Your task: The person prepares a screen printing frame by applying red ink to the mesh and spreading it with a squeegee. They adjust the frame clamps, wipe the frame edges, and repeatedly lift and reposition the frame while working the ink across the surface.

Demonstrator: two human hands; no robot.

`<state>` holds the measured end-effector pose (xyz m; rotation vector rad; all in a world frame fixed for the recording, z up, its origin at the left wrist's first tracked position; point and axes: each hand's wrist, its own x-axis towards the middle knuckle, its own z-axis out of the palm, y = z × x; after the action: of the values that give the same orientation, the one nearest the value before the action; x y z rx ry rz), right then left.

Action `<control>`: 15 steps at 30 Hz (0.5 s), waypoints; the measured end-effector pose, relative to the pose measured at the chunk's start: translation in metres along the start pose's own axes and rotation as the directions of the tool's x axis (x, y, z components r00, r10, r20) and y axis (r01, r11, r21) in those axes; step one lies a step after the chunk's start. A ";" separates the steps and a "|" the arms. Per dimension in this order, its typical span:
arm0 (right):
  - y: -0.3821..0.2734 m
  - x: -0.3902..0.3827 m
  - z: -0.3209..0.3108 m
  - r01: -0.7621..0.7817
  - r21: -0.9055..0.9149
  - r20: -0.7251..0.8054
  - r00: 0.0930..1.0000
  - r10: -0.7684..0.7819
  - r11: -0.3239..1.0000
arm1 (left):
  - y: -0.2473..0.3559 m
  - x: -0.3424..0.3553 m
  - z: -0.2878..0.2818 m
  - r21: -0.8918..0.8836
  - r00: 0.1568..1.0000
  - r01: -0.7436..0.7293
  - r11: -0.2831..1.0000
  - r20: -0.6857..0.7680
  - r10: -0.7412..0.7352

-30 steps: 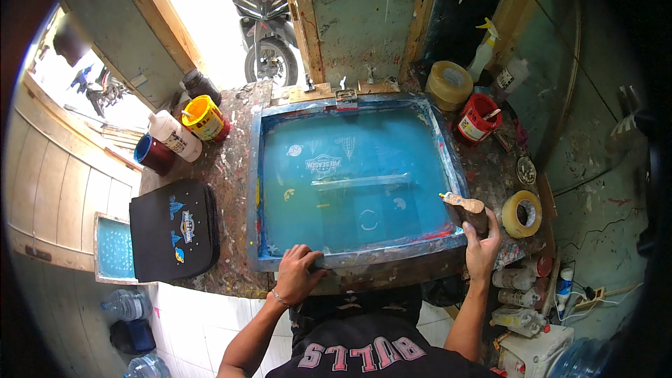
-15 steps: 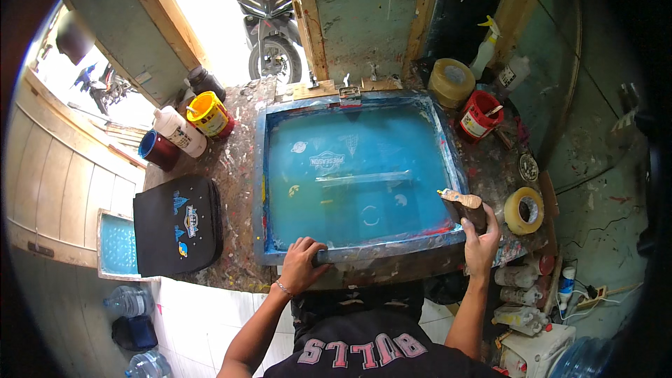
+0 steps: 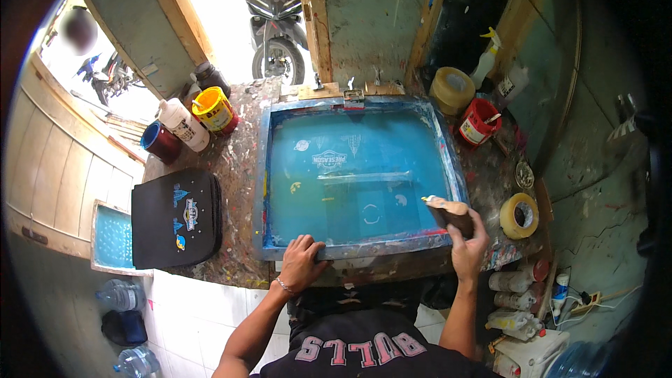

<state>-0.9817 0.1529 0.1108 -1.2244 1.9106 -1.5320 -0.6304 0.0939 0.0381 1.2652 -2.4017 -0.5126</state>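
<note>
A blue screen printing frame (image 3: pixel 364 250) lies on the worktable, its teal mesh (image 3: pixel 336 217) carrying several small pale designs and a strip of clear tape. My left hand (image 3: pixel 301 264) grips the near edge of the frame, left of its middle, fingers over the rim. In my right hand (image 3: pixel 467 248) is a small squeegee (image 3: pixel 448 206) with a pale wooden handle and a dark side. Yellow ink marks its left tip. It is held tilted above the frame's near right corner; whether it touches the mesh is hard to tell.
Left of the frame lies a stack of black printed fabric pieces (image 3: pixel 168 231). Behind it stand a yellow ink pot (image 3: pixel 215 113), a white bottle (image 3: pixel 183 126) and a dark red pot (image 3: pixel 159 143). Tape rolls (image 3: pixel 519 215) and a red pot (image 3: pixel 479 120) sit at the right.
My right hand has moved left with the squeegee, from the frame's right rim to over its near right corner. My left hand stays on the near edge.
</note>
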 end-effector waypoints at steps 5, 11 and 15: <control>-0.019 0.011 -0.058 0.203 -0.060 -0.497 0.843 -0.206 0.977 | 0.028 0.025 -0.083 0.052 0.992 -0.121 0.991 -0.013 0.122; -0.001 0.044 -0.110 0.058 -0.043 -0.710 0.700 -0.071 0.997 | 0.040 0.119 -0.220 0.314 0.896 -0.369 0.874 -0.130 0.425; 0.036 0.050 -0.090 -0.032 -0.123 -0.668 0.742 -0.059 0.992 | 0.050 0.206 -0.286 0.393 0.870 -0.325 0.860 -0.232 0.435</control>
<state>-1.0897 0.1641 0.1164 -0.7638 2.4692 -2.0884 -0.6342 -0.0925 0.3412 0.8578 -2.4320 0.2247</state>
